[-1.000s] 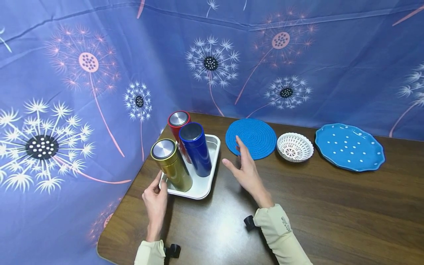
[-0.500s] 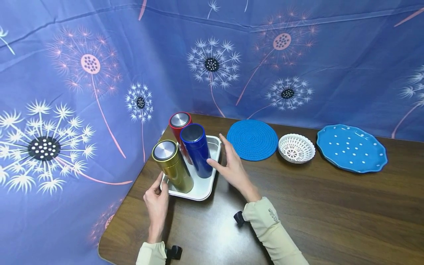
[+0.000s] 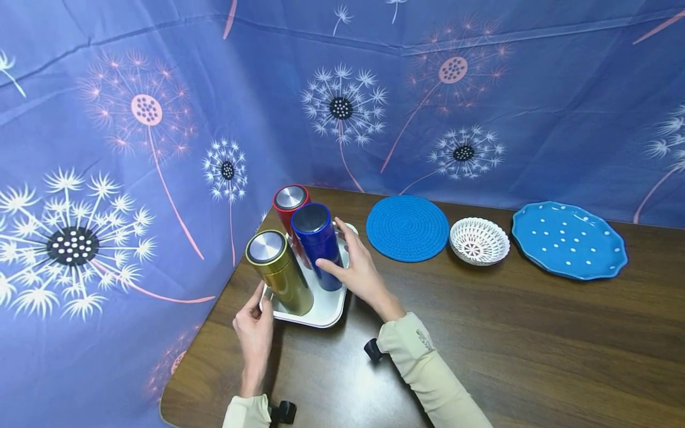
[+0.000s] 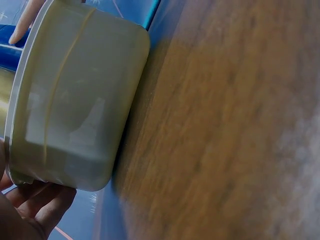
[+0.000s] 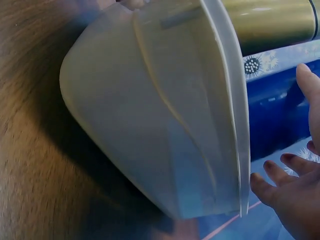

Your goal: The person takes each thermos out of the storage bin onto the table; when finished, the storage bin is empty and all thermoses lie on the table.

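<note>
A white plastic tub (image 3: 321, 321) with a raised rim holds three upright vacuum flasks: a gold flask (image 3: 283, 276) at front left, a blue flask (image 3: 313, 223) at right and a red flask (image 3: 291, 199) behind. My left hand (image 3: 254, 333) grips the tub's near-left rim; in the left wrist view, its fingers lie under the rim of the tub (image 4: 75, 100). My right hand (image 3: 358, 273) is spread around the blue flask, thumb before it and fingers at its far right. In the right wrist view, the right hand (image 5: 295, 200) appears uncurled beside the blue flask (image 5: 280, 117).
Along the back of the wooden table (image 3: 481, 345) lie a round blue woven placemat (image 3: 408, 229), a white openwork basket (image 3: 455, 252) and a blue scalloped plate (image 3: 567, 261) with white dots. A dandelion-patterned cloth (image 3: 278, 71) hangs behind and at left.
My right hand has moved left, from beside the placemat to the blue flask. The left hand keeps its hold on the tub's rim. The tub and flasks stay in place.
</note>
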Available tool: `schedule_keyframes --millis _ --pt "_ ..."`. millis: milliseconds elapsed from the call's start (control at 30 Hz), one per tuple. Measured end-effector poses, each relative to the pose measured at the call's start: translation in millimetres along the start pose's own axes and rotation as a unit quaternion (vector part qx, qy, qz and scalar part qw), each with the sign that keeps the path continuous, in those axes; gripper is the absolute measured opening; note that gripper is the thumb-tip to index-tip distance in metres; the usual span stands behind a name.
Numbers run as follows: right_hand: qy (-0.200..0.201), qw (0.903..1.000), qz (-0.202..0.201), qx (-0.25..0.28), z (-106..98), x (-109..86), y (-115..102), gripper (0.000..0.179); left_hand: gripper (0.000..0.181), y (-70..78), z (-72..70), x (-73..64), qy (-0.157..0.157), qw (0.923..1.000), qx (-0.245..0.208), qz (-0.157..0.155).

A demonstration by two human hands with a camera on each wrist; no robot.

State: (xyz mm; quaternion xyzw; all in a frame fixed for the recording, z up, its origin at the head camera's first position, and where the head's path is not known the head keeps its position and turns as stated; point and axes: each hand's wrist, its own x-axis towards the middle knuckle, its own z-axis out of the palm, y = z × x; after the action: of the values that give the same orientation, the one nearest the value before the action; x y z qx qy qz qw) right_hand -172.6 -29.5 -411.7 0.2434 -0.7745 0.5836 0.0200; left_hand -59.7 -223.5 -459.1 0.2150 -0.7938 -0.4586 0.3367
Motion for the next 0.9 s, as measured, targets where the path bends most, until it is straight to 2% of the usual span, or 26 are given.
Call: schedule_keyframes --millis 333,600,900 --pt "0.004 1.0 0.002 -0.008 12 4.0 -3 0.089 0.036 -1.1 0.3 -1.1 -0.004 0.9999 -0.011 -0.006" --pt "0.014 0.9996 0.005 -0.024 14 5.0 -4 0.084 0.036 0.9 0.0 -2.3 -0.002 0.9999 -0.014 -0.009" --pt "0.028 0.999 -0.02 -0.03 13 2.9 -5 0.081 0.035 1.0 0.0 -2.5 0.001 1.0 -0.009 -0.004"
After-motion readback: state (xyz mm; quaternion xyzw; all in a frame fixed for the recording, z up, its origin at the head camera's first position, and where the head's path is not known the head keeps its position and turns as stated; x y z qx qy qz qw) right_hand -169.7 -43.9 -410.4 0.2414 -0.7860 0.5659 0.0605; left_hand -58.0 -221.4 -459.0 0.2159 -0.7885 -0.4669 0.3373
